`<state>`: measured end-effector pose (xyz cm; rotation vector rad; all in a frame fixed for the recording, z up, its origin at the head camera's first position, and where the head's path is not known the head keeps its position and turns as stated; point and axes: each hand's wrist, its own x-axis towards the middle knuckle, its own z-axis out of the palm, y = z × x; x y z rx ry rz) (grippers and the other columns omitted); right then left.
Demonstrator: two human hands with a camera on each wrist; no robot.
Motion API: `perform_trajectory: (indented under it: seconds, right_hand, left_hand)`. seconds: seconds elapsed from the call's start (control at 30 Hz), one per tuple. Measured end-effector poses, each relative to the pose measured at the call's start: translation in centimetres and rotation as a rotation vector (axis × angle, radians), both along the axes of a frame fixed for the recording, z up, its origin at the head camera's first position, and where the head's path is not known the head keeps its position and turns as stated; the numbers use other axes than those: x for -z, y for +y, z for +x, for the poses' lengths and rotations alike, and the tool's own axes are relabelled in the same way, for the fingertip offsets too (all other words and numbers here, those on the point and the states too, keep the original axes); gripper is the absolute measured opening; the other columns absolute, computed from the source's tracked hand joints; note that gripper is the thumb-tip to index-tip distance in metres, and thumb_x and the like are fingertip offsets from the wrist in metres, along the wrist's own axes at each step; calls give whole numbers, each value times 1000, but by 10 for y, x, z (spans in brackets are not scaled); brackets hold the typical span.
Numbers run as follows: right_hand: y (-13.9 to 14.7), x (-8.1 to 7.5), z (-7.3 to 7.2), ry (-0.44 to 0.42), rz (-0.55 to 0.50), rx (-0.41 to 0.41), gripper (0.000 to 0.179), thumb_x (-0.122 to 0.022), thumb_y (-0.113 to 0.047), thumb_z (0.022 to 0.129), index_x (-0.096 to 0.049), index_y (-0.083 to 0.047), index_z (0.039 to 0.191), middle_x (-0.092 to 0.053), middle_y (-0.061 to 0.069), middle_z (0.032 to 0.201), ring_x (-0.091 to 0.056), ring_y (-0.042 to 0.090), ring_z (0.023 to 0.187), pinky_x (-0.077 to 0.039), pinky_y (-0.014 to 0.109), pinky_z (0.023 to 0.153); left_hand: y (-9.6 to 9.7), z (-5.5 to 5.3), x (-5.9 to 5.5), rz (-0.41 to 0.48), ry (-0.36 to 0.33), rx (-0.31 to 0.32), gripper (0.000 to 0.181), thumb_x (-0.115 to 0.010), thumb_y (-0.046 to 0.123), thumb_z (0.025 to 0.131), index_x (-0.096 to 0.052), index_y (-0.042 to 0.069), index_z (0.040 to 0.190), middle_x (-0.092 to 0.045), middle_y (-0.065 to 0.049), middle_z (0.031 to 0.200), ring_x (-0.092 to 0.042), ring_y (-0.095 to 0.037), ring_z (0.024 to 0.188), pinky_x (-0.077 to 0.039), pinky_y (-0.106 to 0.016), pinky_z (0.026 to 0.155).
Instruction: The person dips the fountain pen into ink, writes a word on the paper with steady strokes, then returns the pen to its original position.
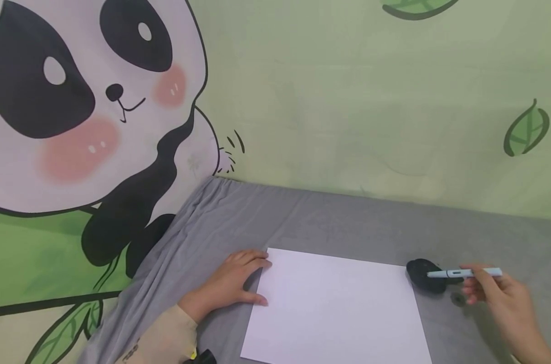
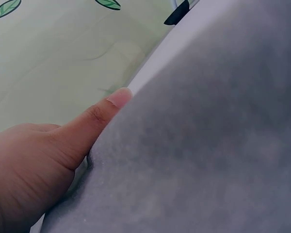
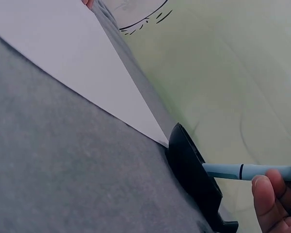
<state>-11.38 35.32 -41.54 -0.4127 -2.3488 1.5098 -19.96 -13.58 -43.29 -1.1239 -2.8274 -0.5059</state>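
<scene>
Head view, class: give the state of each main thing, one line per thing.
White paper: flat, visible part blank.
Grey cloth: wrinkled at left, smoother beyond the paper.
Black object: resting at the paper's far right corner.
Pen: held, one end at the black object.
Left grip: spread at the paper's left edge.
Right grip: pinching the pen.

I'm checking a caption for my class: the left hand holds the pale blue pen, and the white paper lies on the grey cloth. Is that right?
The side is wrong: the head view shows the right hand holding the pale blue pen. The white paper does lie on the grey cloth.
</scene>
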Motion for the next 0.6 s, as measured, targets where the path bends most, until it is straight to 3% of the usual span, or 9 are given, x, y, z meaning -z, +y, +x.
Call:
perform_trajectory:
  seconds: [0.37,0.6]
  right_hand:
    - [-4,-3,2,-36,81,-11,6,-63,-27,93,-64,-21,93,-64,-12,67,-62,5,57,-53,20,53]
    - [-4,-1,1,13,82,-32,4,-65,-19,92,-64,-23,91,-64,-11,65,-62,4,56,-53,20,52]
  left_hand:
    - [0,1,-2,2,-2,4,75,-78,54,69,-56,15,130,-51,-5,140,-45,-26,132,-35,-48,110]
    - [0,1,-2,1,-9,-2,75,-78,53,69,-56,15,130,-51,-4,140,-45,-26,132,-34,-48,111]
